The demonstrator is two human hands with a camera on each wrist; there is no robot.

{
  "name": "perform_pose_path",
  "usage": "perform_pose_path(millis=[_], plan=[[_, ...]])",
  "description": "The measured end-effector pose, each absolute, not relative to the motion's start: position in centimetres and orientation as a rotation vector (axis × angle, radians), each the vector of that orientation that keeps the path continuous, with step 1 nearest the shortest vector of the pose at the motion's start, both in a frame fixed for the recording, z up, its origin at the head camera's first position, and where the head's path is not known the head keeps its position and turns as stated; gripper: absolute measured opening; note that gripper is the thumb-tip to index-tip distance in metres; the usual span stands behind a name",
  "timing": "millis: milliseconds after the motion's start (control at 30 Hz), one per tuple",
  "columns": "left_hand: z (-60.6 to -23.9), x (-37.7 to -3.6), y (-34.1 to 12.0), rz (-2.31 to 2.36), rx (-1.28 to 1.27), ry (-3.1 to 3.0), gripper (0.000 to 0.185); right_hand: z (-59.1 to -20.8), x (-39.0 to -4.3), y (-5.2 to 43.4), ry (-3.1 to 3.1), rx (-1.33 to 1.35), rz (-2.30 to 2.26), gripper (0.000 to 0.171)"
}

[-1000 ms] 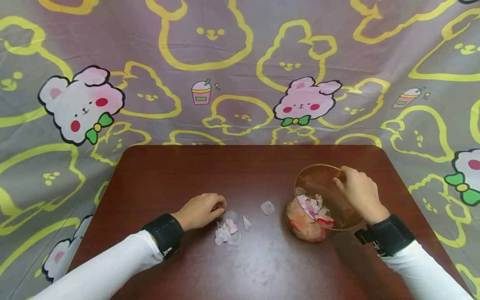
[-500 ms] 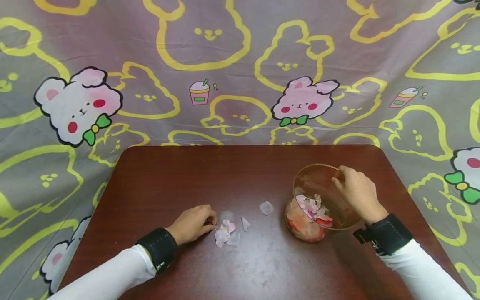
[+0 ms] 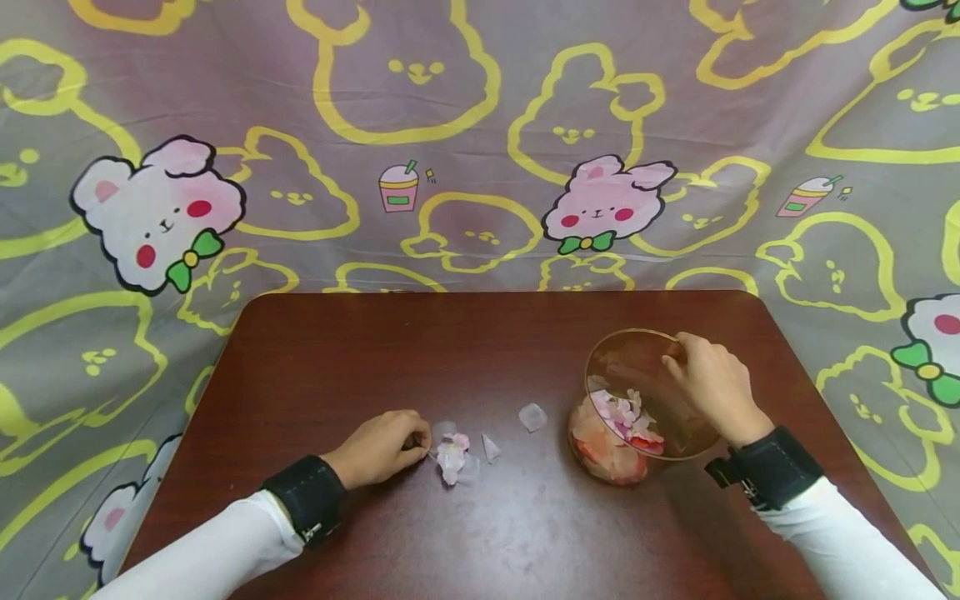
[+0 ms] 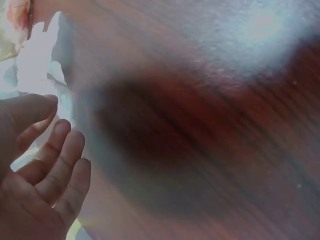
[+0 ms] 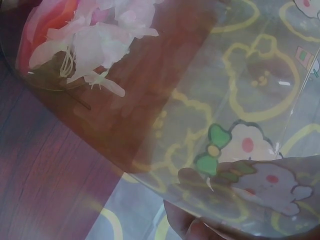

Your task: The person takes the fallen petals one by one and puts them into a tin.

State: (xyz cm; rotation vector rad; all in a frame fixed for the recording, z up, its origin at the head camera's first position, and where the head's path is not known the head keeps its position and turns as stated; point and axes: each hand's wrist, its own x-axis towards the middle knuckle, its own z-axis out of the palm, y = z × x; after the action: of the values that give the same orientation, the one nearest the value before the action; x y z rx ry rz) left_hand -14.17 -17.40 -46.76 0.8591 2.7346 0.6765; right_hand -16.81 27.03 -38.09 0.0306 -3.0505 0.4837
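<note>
A cloth printed with rabbits hangs behind a dark brown table (image 3: 480,350), seen from the head view. In the lower middle of this frame the left hand (image 3: 378,448) pinches the stem of a small pink and white flower cluster (image 3: 452,454) that lies on the wood, with loose pale petals (image 3: 532,416) just beside it. At the right, the right hand (image 3: 712,385) grips the rim of a clear bowl (image 3: 637,400), tilted toward the centre and already holding petals. To do this well, I think the pinch should stay light, so the thin petals do not tear, and the bowl must stay tilted. The left wrist view, blurred, shows the fingers (image 4: 60,165) loosely curled near white petals in the upper left, but not the pinch itself. The right wrist view alone shows the flowers (image 5: 90,40) close through the bowl wall; only a fingertip appears at the bottom edge.
</note>
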Motion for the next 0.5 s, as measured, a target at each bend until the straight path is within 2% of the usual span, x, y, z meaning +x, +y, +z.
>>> perform_pose_path(millis=[500], plan=[[-42.9, -15.4, -16.1, 0.901, 0.787, 2.64, 0.013, -38.2, -16.9, 27.1, -3.038, 0.046, 0.48, 0.012]])
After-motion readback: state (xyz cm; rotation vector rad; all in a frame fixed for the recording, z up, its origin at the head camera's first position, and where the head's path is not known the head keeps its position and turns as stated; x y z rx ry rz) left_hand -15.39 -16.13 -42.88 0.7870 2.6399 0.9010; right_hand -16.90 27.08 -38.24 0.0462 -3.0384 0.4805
